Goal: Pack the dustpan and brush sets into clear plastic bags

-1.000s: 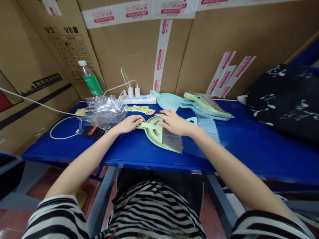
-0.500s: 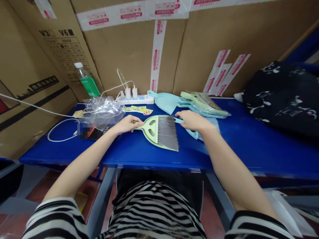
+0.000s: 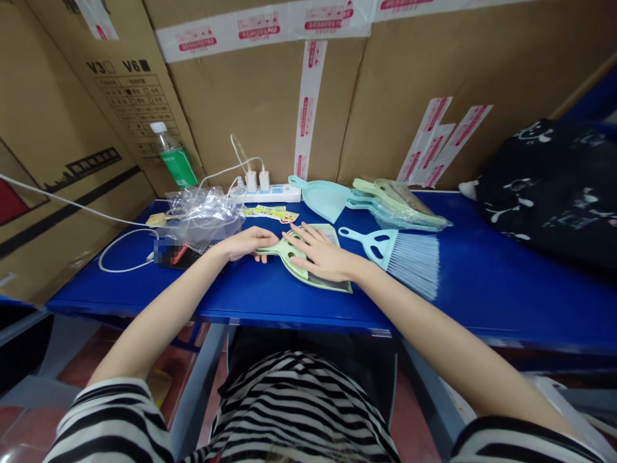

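Note:
My left hand (image 3: 245,244) is closed round the handle end of a light green hand brush (image 3: 288,255), which lies in a matching green dustpan (image 3: 343,287). Spread flat over the brush's head is my right hand (image 3: 322,254), hiding most of the grey bristles. A light blue hand brush (image 3: 409,258) rests on the table to the right, bristles pointing right, with no hand on it. Behind it lie a light blue dustpan (image 3: 324,197) and some green and blue dustpan sets (image 3: 405,207) in clear plastic.
The blue table (image 3: 486,289) backs onto large cardboard boxes (image 3: 250,96). Along the back are a white power strip (image 3: 284,192) with chargers, a bottle (image 3: 176,161) and crumpled clear plastic (image 3: 205,212). A black patterned bag (image 3: 554,193) stands at the right.
My right hand has let go of the blue brush and moved left onto the green brush. The blue brush now lies fully in sight. My left hand keeps its hold.

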The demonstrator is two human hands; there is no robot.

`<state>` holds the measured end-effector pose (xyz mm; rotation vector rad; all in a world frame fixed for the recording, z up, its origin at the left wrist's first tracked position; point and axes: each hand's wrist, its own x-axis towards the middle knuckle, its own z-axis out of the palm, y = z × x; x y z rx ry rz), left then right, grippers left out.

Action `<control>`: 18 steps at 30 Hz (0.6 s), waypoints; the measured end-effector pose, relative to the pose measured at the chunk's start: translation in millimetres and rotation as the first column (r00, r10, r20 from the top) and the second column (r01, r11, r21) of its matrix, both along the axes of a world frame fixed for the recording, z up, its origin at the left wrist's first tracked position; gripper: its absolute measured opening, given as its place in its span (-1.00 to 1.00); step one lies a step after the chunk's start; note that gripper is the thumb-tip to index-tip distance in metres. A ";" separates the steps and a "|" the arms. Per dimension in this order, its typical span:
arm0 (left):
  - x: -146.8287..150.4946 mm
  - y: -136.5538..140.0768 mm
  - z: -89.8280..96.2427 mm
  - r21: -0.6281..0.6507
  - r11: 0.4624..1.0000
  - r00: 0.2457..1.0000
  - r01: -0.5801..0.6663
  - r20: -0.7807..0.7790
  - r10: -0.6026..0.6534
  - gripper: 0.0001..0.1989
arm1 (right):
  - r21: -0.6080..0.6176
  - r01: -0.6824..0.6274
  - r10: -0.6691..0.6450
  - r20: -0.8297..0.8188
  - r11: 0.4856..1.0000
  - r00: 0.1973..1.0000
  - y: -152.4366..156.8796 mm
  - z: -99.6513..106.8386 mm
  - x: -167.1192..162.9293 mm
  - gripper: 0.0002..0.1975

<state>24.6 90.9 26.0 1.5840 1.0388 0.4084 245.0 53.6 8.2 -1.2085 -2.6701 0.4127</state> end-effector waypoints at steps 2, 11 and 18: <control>-0.5 0.4 -0.1 -0.043 0.998 0.999 0.039 0.026 -0.038 -0.76 | -0.056 -0.007 0.007 0.004 0.998 1.000 0.1 -3.2 0.6 -0.27; -1.9 -1.3 2.4 -0.028 0.994 0.994 0.107 0.009 -0.107 -0.77 | -0.092 -0.042 0.043 0.008 0.995 0.999 1.9 -1.9 4.4 -0.36; -1.2 -1.1 1.8 -0.001 0.993 0.993 0.114 -0.012 -0.114 -0.75 | -0.085 -0.026 0.027 0.019 0.996 0.999 0.3 0.4 2.5 -0.38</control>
